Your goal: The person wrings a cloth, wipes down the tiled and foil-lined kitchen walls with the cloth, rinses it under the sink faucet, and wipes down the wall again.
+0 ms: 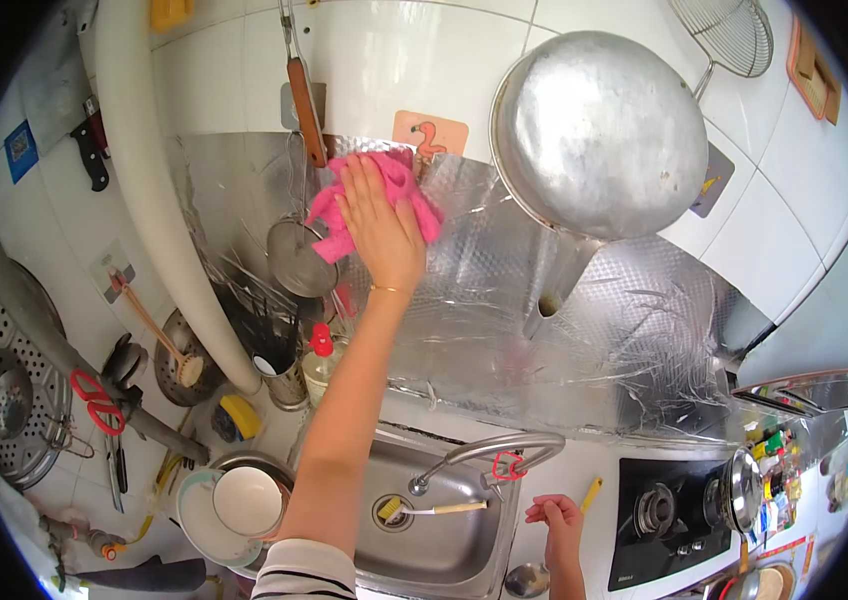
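A pink cloth point(406, 190) lies bunched against the foil-covered wall point(474, 300), just below a flamingo sticker point(430, 135). My left hand point(382, 232) presses on the cloth, fingers pointing up and laid over it. A wooden-handled utensil point(306, 112) hangs just left of the cloth, with a round strainer point(301, 258) below it. My right hand point(555, 518) is low, over the counter between the sink point(424, 555) and the black stove point(669, 525). Its fingers are loosely curled; whether they hold anything is too small to tell.
A large metal pan point(599, 135) hangs upper right. The faucet point(494, 447) arches over the sink, where a brush point(444, 509) lies. Stacked bowls point(214, 510) stand left of the sink, near a utensil holder point(287, 385). Red scissors point(99, 402) and a knife point(92, 155) hang left.
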